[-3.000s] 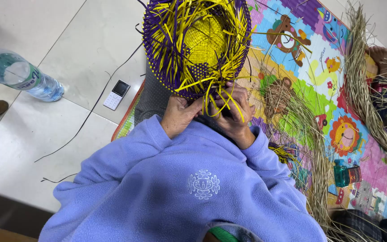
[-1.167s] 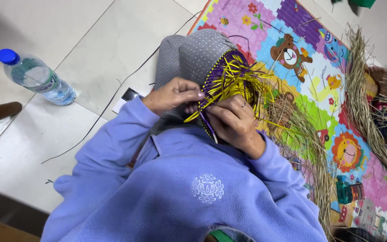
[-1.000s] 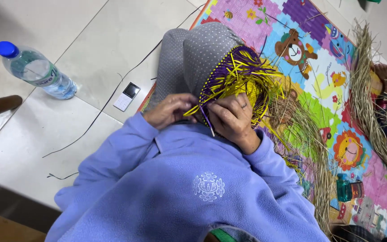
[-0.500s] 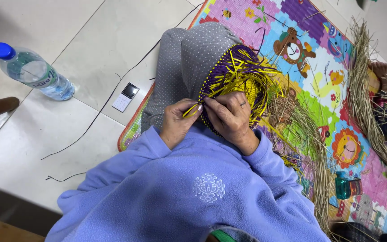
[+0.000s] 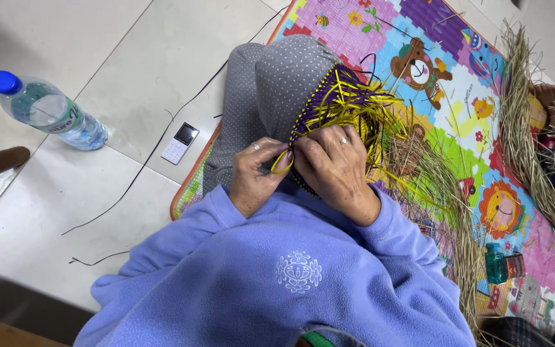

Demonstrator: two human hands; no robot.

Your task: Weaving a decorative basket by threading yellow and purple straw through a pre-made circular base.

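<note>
Where mat [image 5: 483, 96] ends, pale tile flr [image 5: 97, 193]

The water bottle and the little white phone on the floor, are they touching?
Apart. The head view shows the water bottle lying left of the small white phone, with bare floor tile plainly between them.

Bright, even indoor light, soft and diffuse; source can't be told. Pale floor tiles [image 5: 85, 193] carry a mild sheen, no hard glare. Water bottle [image 5: 49, 112] shows small highlights w/ a faint soft shadow just beside it. Dim strip along bottom-left corner, below the tiles. Lilac fleece [image 5: 277, 283] is evenly lit, sharp enough to show texture. Play mat [image 5: 483, 128] colours vivid. Far right of the mat slightly soft. Slight wide-angle stretch at edges.
</note>
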